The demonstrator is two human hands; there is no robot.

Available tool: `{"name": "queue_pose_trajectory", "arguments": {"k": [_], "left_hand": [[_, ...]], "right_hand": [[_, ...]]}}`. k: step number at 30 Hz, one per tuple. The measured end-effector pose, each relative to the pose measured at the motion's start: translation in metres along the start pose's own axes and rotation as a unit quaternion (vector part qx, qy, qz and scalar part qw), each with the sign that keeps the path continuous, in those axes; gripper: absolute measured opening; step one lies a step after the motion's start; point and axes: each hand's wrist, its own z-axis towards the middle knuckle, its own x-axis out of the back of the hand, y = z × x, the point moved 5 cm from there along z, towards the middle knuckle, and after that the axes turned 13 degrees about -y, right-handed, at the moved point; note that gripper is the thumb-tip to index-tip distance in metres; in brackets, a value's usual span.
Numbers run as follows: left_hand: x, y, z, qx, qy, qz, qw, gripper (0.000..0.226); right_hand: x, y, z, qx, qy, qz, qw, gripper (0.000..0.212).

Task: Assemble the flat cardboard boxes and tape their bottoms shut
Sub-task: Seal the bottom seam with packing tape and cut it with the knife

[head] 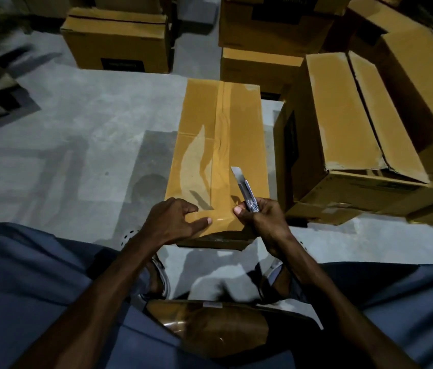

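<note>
An assembled cardboard box [236, 134] stands bottom-up on the concrete floor in front of me, with clear tape [222, 123] running along its centre seam. My left hand [172, 221] presses the tape down at the box's near edge, fingers spread on the cardboard. My right hand [263, 214] grips a utility knife [244, 189] with its blade out and pointing away over the box's near right part. A roll of brown tape [210, 328] rests on my lap at the bottom of the view.
Several assembled boxes stand around: a large one [343, 123] close on the right, one [119, 41] at the back left, others [268, 25] at the back. Bare concrete floor [77, 134] lies to the left. My knees in blue trousers [23, 275] frame the bottom.
</note>
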Motion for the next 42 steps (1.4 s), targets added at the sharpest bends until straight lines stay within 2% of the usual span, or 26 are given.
{"name": "queue_pose_trajectory", "arguments": {"k": [4,9,10,12,14,16,18,20,22,24,34,42], "left_hand": [[0.008,-0.009,-0.001,0.056,0.019,0.048,0.997,0.077],[0.014,-0.012,-0.005,-0.007,0.028,0.039,0.999,0.069],[0.015,-0.015,-0.007,0.0,0.022,0.055,0.998,0.07],[0.023,-0.031,-0.013,0.066,0.008,0.076,0.995,0.074],[0.039,-0.053,-0.022,0.131,0.013,0.049,0.99,0.076],[0.048,-0.068,-0.026,0.11,0.007,-0.033,0.993,0.074],[0.047,-0.068,-0.026,0.078,-0.034,-0.067,0.994,0.063],[0.042,-0.067,-0.022,0.092,-0.064,-0.006,0.994,0.059],[0.045,-0.067,-0.019,0.132,-0.058,0.13,0.981,0.068],[0.049,-0.074,-0.017,0.162,-0.043,0.189,0.967,0.079],[0.025,-0.094,-0.006,0.145,-0.009,0.245,0.959,0.097],[0.02,-0.099,0.005,0.16,-0.014,0.235,0.959,0.096]], "right_hand": [[0.011,-0.004,0.0,-0.013,0.023,-0.004,1.0,0.01],[0.014,-0.002,0.0,-0.023,0.026,-0.008,0.999,0.009],[0.014,-0.002,-0.001,-0.023,0.029,-0.008,0.999,0.009],[0.029,-0.004,-0.003,-0.019,0.065,-0.008,0.998,0.01],[0.056,-0.007,-0.006,-0.013,0.1,-0.008,0.995,0.008],[0.078,-0.005,-0.009,-0.024,0.106,0.0,0.994,0.007],[0.085,0.0,-0.013,-0.04,0.098,-0.009,0.994,0.007],[0.087,0.005,-0.015,-0.048,0.101,-0.01,0.994,0.007],[0.094,0.011,-0.016,-0.052,0.124,-0.001,0.991,0.008],[0.097,0.017,-0.013,-0.058,0.121,-0.005,0.991,0.011],[0.088,0.053,0.002,-0.037,0.116,-0.026,0.992,0.006],[0.087,0.055,0.008,-0.028,0.12,-0.032,0.992,0.008]]}}
